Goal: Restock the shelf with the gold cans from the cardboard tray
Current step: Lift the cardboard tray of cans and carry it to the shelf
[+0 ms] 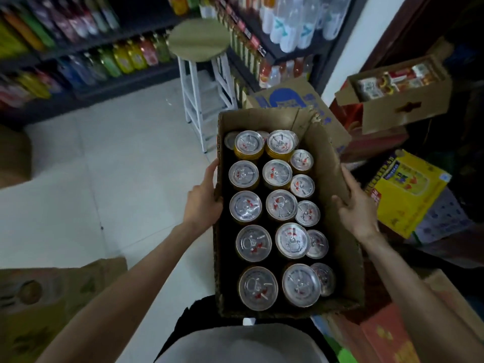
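**A:** What's on my feed, biggest first?

**B:** Drinks shelves [86, 56] fill the top left. I see rows of coloured bottles, all smeared, labels unreadable. A second rack [282, 30] at top right holds clear bottles, cut off by the frame's top edge.

**A:** Floor?

**B:** Pale tiles [104, 163]. A white stool with a round seat [197, 39] stands in the corner between the racks. Its lower legs are partly hidden behind the tray.

**A:** The tray?

**B:** Cardboard tray [337, 221] is centre frame, held up off the floor in front of the person's torso. The near end is hidden by a white garment. Its right wall leans outward.

**A:** Cans?

**B:** Gold cans [277, 174] stand upright inside it, silver lids up, three columns. The right column is partly tucked under the middle one's lids. A far-left lid sits mostly in shadow. I can't get a sure count. Gold sides show only on the far pair.

**A:** Hands?

**B:** Left hand [203, 199] grips the tray's left wall, thumb along the rim, fingers hidden outside or under. Right hand [357, 205] clasps the right wall, thumb inside, fingers spread on the flap.

**A:** Surroundings?

**B:** Yellow carton [411, 192], a blue-printed box [290, 96] behind the tray, an open box of packets [400, 100] on the stack at right. Print too blurred to read.
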`<state>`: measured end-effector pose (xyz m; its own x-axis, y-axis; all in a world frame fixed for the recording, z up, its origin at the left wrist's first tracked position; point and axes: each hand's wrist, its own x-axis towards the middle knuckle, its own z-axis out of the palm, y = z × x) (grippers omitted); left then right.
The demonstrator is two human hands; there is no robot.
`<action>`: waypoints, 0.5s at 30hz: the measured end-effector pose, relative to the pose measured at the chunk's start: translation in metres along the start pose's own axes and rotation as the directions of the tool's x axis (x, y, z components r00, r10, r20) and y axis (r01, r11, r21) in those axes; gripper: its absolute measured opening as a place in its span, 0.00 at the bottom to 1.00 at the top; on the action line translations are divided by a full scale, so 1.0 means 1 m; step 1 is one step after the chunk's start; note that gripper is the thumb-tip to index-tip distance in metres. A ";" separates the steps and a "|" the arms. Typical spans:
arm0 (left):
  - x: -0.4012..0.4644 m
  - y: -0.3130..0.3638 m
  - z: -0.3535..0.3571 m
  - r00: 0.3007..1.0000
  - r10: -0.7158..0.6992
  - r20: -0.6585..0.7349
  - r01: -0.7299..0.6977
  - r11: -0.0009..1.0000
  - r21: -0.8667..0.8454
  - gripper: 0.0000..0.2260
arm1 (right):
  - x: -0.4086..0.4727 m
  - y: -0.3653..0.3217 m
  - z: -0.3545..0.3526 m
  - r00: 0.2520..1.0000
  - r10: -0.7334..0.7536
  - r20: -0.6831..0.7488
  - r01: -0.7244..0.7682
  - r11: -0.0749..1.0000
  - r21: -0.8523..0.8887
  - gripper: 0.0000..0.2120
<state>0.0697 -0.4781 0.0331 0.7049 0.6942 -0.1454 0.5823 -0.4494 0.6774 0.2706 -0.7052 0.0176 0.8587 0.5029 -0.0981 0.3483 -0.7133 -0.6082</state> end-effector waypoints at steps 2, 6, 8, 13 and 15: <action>0.030 -0.017 -0.028 1.000 -0.010 -0.022 0.010 1.000 0.000 0.33 | 0.031 -0.033 0.022 1.000 -0.012 0.026 0.012 1.000 -0.004 0.36; 0.099 -0.051 -0.072 0.996 -0.075 -0.057 0.075 0.997 0.008 0.33 | 0.099 -0.100 0.062 0.991 -0.125 0.054 0.122 0.991 0.063 0.36; 0.135 -0.068 -0.090 0.992 -0.105 -0.072 0.105 0.994 -0.004 0.33 | 0.136 -0.129 0.081 0.987 -0.145 0.068 0.144 0.989 0.019 0.35; 0.232 -0.100 -0.126 0.982 -0.170 -0.085 0.169 0.985 -0.029 0.33 | 0.236 -0.191 0.131 0.970 -0.176 0.168 0.182 0.983 -0.019 0.35; 0.270 -0.109 -0.139 0.975 -0.206 -0.084 0.205 0.978 -0.030 0.33 | 0.276 -0.215 0.147 0.959 -0.192 0.211 0.209 0.976 -0.060 0.35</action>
<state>0.1402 -0.1631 0.0202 0.5329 0.8168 -0.2211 0.7017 -0.2806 0.6550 0.3772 -0.3414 0.0054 0.6770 0.7219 -0.1433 0.5419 -0.6208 -0.5665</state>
